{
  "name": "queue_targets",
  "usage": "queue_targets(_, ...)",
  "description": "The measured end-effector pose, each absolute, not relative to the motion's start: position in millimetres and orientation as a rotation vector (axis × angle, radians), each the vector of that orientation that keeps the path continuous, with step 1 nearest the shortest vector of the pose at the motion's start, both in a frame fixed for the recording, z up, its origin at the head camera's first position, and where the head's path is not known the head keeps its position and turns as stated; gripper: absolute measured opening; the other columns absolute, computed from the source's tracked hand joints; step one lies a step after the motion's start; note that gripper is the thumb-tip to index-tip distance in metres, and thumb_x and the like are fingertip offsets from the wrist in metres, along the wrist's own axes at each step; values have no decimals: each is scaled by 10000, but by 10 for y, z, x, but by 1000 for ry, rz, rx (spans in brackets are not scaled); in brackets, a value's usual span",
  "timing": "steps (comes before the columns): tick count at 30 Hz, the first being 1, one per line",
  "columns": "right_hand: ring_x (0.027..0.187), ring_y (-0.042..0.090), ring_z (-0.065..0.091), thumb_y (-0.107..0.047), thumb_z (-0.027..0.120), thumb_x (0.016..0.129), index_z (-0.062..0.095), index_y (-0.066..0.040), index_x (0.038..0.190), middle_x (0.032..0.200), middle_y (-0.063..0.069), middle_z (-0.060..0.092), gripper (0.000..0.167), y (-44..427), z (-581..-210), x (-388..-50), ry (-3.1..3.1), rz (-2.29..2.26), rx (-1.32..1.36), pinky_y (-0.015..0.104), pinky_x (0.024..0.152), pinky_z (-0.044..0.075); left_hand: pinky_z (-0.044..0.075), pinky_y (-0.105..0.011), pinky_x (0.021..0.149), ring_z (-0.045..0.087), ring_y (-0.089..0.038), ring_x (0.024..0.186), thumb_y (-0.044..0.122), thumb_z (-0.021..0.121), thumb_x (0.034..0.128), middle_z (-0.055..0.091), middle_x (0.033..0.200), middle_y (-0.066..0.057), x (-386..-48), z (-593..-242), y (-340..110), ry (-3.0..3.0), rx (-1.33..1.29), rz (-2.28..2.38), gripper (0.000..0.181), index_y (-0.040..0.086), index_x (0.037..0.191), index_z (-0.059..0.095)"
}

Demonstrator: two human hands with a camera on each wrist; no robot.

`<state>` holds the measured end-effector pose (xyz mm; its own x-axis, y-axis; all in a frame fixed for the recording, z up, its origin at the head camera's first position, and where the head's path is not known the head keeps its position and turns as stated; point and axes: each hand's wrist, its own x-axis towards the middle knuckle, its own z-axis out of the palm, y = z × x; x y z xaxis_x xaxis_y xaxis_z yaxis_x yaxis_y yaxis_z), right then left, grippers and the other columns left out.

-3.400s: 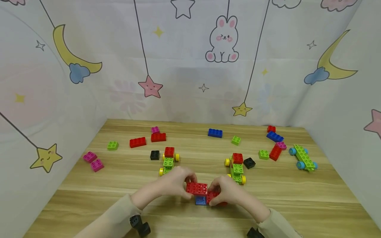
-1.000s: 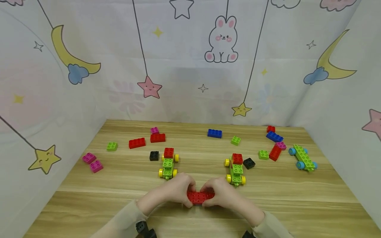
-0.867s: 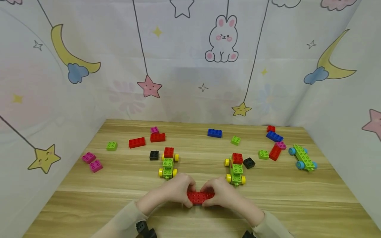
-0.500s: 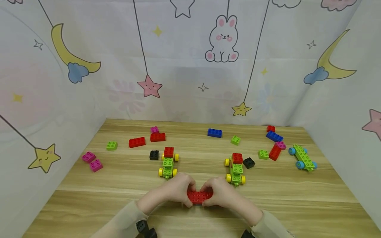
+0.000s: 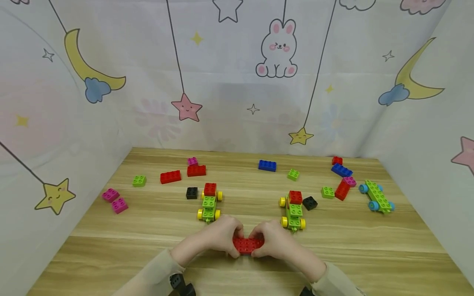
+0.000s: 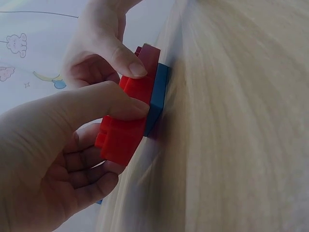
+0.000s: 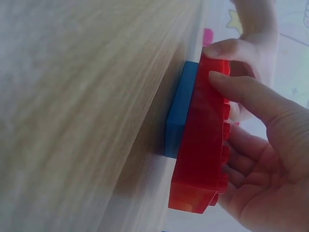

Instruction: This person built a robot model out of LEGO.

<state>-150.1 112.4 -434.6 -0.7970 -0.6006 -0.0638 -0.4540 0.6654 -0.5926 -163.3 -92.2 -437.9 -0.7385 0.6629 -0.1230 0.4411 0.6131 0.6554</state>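
Your left hand (image 5: 222, 234) and right hand (image 5: 273, 238) each keep a pinching grip on the red brick layer (image 7: 200, 135), over the blue brick (image 7: 179, 113), low at the counter (image 5: 252, 193); evenly matched thumb pressure should best keep it level.

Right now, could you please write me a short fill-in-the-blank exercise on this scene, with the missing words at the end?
1. The left hand and right hand grip a red piece, and the brick beneath it is ____.
2. On both red-topped cars, the wheels are ____.
3. Of the loose black bricks on the table, there are exactly ____.

Missing words: blue; yellow; two.
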Motion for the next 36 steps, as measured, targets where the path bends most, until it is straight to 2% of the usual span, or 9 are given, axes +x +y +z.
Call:
queue_targets(17, 772, 5, 539, -198, 867, 709, 736, -107, 934, 894, -47, 703, 276, 1142, -4331, -1515, 2571, -823, -851, 197, 684, 471, 424, -160, 567, 464, 9, 637, 131, 887, 628, 591, 726, 123, -1619, -4339, -945, 2480, 912, 844, 288, 143, 784, 645)
queue_targets(27, 803, 3, 553, -280, 887, 689, 726, -103, 990, 925, -40, 705, 384, 1149, -4325, -1504, 2565, -823, -886, 196, 715, 475, 434, -166, 592, 475, 1, 660, 148, 897, 636, 596, 746, 123, -1614, -4316, -948, 2484, 905, 816, 298, 149, 794, 645)
queue_targets(36, 776, -15, 536, -250, 887, 687, 731, -120, 935, 887, -64, 704, 321, 1124, -4381, -1495, 2615, -784, -928, 195, 706, 455, 431, -167, 588, 474, -3, 660, 146, 895, 635, 597, 744, 121, -1604, -4313, -954, 2487, 902, 823, 295, 148, 798, 650)
